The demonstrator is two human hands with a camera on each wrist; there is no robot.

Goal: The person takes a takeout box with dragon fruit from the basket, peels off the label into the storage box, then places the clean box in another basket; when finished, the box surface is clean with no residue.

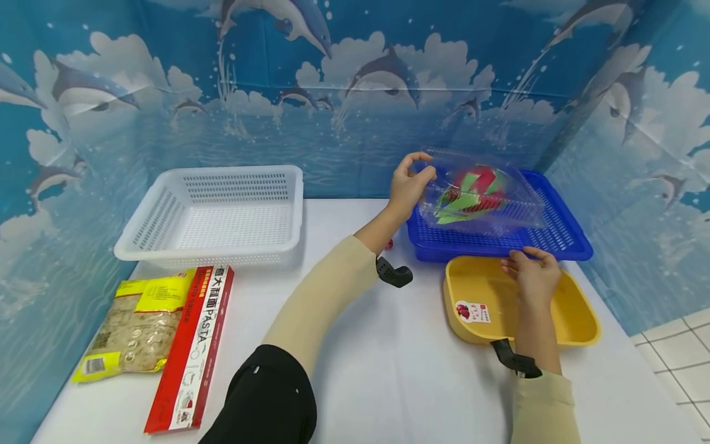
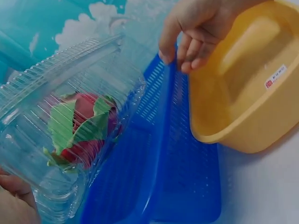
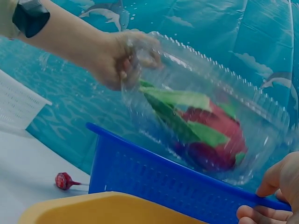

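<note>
My left hand [image 1: 409, 185] grips one end of a clear plastic clamshell box [image 1: 524, 200], which is tilted over the blue basket [image 1: 563, 216]. Inside the box lies a red dragon fruit [image 3: 217, 140] with green scales. At the basket's near side, my right hand [image 1: 534, 277] pinches the rim between thumb and fingers, as the left wrist view shows. Just below that hand stands a yellow basin [image 1: 579, 308] with a small label on its wall.
A white basket [image 1: 208, 254] stands at the back left. In front of it lie a red pasta box [image 1: 188, 351] and a yellow-and-clear bag [image 1: 135, 327]. Beside the blue basket is a red lollipop [image 3: 63, 181]. A dolphin-print curtain [image 1: 355, 123] rises behind the table.
</note>
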